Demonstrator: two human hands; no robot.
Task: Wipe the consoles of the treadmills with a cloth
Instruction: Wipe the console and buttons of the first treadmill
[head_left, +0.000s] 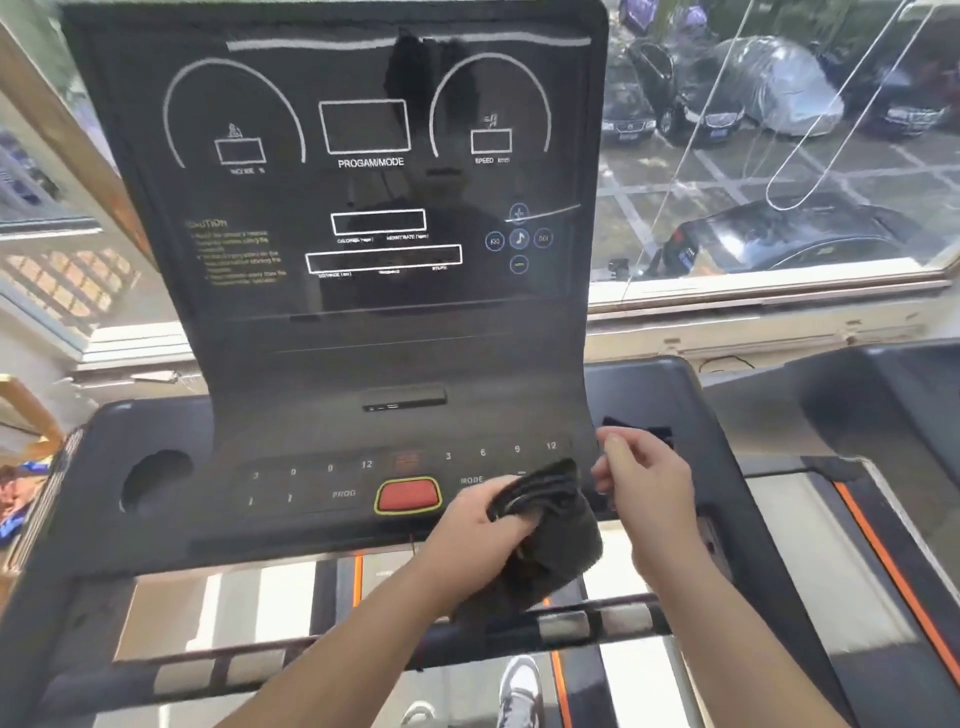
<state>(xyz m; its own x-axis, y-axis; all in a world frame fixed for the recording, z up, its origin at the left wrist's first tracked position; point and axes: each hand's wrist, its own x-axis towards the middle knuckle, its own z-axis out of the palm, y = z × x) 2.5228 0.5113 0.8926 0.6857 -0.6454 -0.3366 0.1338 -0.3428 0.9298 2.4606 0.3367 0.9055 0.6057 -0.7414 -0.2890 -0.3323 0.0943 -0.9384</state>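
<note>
A black treadmill console fills the middle of the head view, with a dark display panel above and a button strip with a red stop button below. My left hand grips a folded dark grey cloth just in front of the console's lower right edge. My right hand hovers right of the cloth with fingers loosely curled, holding nothing, over the right side tray.
A round cup holder sits at the console's left. A handlebar with silver grip pads crosses below my arms. A second treadmill stands to the right. A window behind shows parked cars.
</note>
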